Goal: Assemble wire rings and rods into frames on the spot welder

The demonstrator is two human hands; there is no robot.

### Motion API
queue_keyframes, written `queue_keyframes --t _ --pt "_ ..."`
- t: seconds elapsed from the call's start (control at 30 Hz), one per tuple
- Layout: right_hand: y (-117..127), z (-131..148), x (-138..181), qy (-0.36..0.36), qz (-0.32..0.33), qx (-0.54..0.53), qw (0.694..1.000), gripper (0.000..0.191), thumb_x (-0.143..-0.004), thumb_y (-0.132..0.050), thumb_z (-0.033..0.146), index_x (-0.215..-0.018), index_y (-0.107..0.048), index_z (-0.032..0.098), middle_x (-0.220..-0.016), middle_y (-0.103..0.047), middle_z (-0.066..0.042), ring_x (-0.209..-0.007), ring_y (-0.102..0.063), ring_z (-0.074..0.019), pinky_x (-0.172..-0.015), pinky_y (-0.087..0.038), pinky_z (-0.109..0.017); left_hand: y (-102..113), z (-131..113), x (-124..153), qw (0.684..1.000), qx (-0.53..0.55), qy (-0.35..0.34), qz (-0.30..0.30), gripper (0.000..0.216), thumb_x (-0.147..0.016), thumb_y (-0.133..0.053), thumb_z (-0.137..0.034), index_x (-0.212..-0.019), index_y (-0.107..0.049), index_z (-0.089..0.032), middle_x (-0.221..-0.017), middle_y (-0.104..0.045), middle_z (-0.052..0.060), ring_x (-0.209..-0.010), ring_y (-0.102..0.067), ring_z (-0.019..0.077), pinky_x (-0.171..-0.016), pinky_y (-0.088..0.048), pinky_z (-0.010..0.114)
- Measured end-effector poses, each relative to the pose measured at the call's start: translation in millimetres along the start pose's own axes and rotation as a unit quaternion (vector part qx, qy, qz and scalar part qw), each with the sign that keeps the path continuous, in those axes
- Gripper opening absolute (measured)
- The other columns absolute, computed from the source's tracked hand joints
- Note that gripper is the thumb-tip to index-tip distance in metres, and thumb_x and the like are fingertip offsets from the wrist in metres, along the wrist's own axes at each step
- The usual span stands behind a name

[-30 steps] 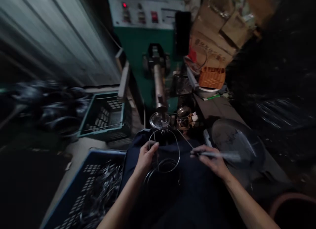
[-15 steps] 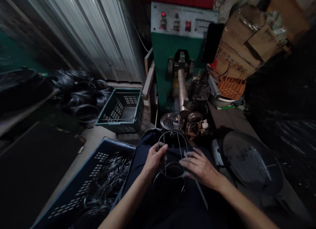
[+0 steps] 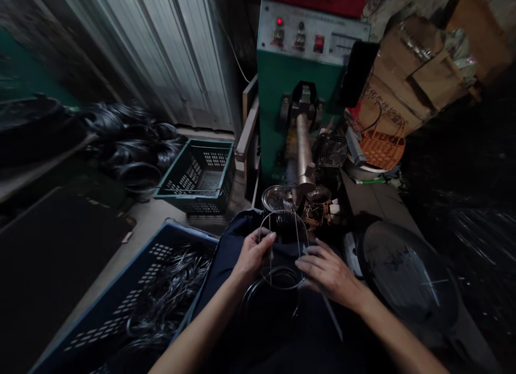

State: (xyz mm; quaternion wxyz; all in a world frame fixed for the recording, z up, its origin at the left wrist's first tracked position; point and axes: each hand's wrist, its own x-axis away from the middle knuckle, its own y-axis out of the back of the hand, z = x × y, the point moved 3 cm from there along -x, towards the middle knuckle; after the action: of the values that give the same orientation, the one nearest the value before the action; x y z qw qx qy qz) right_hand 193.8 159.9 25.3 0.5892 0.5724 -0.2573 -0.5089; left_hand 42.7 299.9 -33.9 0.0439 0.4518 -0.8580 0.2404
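My left hand [image 3: 253, 253] is closed on the left side of a bent wire frame [image 3: 283, 245] that rests on my dark-trousered lap. My right hand [image 3: 328, 272] lies against the frame's right side, fingers curled round a thin straight metal rod [image 3: 331, 316] that slants down past my wrist. A dark wire ring [image 3: 269, 299] sits at the frame's lower end. Just beyond the frame stands the green welding machine [image 3: 298, 89] with its horizontal metal arm [image 3: 304, 151].
A blue crate [image 3: 133, 304] of wire rings is at my lower left, a green crate [image 3: 197, 175] behind it. Coiled black rings [image 3: 129, 143] lie by the corrugated wall. A round dark tray [image 3: 407, 272] of rods sits right; a fan [image 3: 332, 150], orange basket [image 3: 381, 147] and cardboard boxes [image 3: 407, 78] behind.
My right hand brought the rod in from the tray at the right to the frame, then settled on its right side. The view swung left. My left hand kept its hold.
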Motion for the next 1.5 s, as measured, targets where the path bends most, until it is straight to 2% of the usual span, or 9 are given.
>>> queue_keyframes --t 0.33,0.67,1.0,1.1,1.2,1.27,1.33,1.43,1.5 --pt "-2 -13 -5 0.002 -0.014 -0.018 1.000 0.038 -0.087 -0.064 0.037 -0.121 -0.058 0.021 -0.106 -0.070 -0.007 -0.110 -0.057 -0.0221 -0.107 -0.038 -0.049 -3 -2 -11 1.000 0.028 0.003 -0.007 0.037 -0.072 -0.073 -0.047 -0.074 -0.049 -0.018 -0.045 -0.046 -0.008 -0.031 -0.033 0.0037 -0.032 -0.019 0.014" --pt "5 -21 -10 0.017 -0.015 -0.026 0.999 0.036 -0.087 -0.065 0.030 -0.121 -0.057 0.019 -0.107 -0.069 -0.007 -0.109 -0.057 -0.0229 -0.106 -0.040 -0.046 -9 -9 -18 0.998 0.065 0.002 -0.002 0.040 -0.068 -0.076 -0.046 -0.074 -0.048 -0.019 -0.044 -0.041 -0.010 -0.030 -0.030 0.0035 -0.030 -0.018 0.014" --pt "7 -23 -11 0.015 -0.028 -0.020 0.999 0.034 -0.088 -0.065 0.034 -0.119 -0.060 0.023 -0.103 -0.070 -0.006 -0.109 -0.057 -0.0218 -0.105 -0.039 -0.047 -10 -9 -18 0.998 0.068 0.008 -0.006 0.036 -0.071 -0.074 -0.044 -0.072 -0.048 -0.019 -0.044 -0.045 -0.009 -0.030 -0.030 0.0030 -0.030 -0.018 0.014" --pt "6 -30 -16 -0.001 -0.032 -0.010 0.999 0.035 -0.085 -0.067 0.037 -0.118 -0.062 0.025 -0.107 -0.067 -0.007 -0.108 -0.056 -0.0238 -0.099 -0.043 -0.044 -9 -16 -24 0.998 0.067 0.009 -0.006 0.035 -0.069 -0.076 -0.040 -0.073 -0.049 -0.019 -0.044 -0.043 -0.010 -0.029 -0.029 0.0023 -0.031 -0.019 0.014" --pt "4 -52 -26 -0.044 -0.084 -0.026 0.995 0.043 -0.080 -0.072 0.042 -0.119 -0.063 0.026 -0.106 -0.067 -0.008 -0.101 -0.058 -0.0246 -0.090 -0.049 -0.042 -7 -29 -46 0.998 0.053 0.004 -0.022 0.036 -0.065 -0.078 -0.039 -0.077 -0.052 -0.018 -0.047 -0.046 -0.009 -0.030 -0.031 0.0020 -0.031 -0.019 0.014" --pt "2 -75 -34 -0.100 -0.149 -0.073 0.981 0.044 -0.077 -0.073 0.045 -0.116 -0.065 0.026 -0.100 -0.068 -0.007 -0.096 -0.060 -0.0247 -0.087 -0.050 -0.041 -7 -39 -68 0.998 0.049 -0.010 -0.030 0.037 -0.063 -0.079 -0.039 -0.077 -0.052 -0.018 -0.049 -0.048 -0.008 -0.030 -0.033 0.0023 -0.031 -0.019 0.014" --pt "-1 -100 -42 -0.180 -0.204 -0.146 0.951 0.036 -0.079 -0.071 0.046 -0.107 -0.069 0.024 -0.096 -0.070 -0.006 -0.092 -0.062 -0.0243 -0.084 -0.051 -0.040 -7 -48 -91 0.998 0.051 -0.029 -0.030 0.038 -0.061 -0.079 -0.038 -0.075 -0.051 -0.017 -0.048 -0.048 -0.008 -0.030 -0.033 0.0025 -0.030 -0.019 0.015" --pt "-11 -124 -53 -0.289 -0.214 -0.281 0.890 0.029 -0.085 -0.063 0.044 -0.098 -0.071 0.019 -0.092 -0.071 -0.007 -0.084 -0.066 -0.0220 -0.078 -0.052 -0.035 -5 -57 -118 0.996 0.057 -0.056 -0.028 0.037 -0.062 -0.079 -0.036 -0.073 -0.049 -0.017 -0.047 -0.047 -0.008 -0.030 -0.035 0.0035 -0.028 -0.017 0.015" --pt "-14 -128 -60 -0.316 -0.207 -0.338 0.862 0.029 -0.086 -0.061 0.042 -0.097 -0.072 0.017 -0.089 -0.072 -0.007 -0.081 -0.066 -0.0210 -0.077 -0.052 -0.034 -3 -60 -130 0.996 0.057 -0.064 -0.027 0.036 -0.062 -0.078 -0.036 -0.072 -0.048 -0.017 -0.046 -0.046 -0.008 -0.029 -0.035 0.0038 -0.028 -0.017 0.015"
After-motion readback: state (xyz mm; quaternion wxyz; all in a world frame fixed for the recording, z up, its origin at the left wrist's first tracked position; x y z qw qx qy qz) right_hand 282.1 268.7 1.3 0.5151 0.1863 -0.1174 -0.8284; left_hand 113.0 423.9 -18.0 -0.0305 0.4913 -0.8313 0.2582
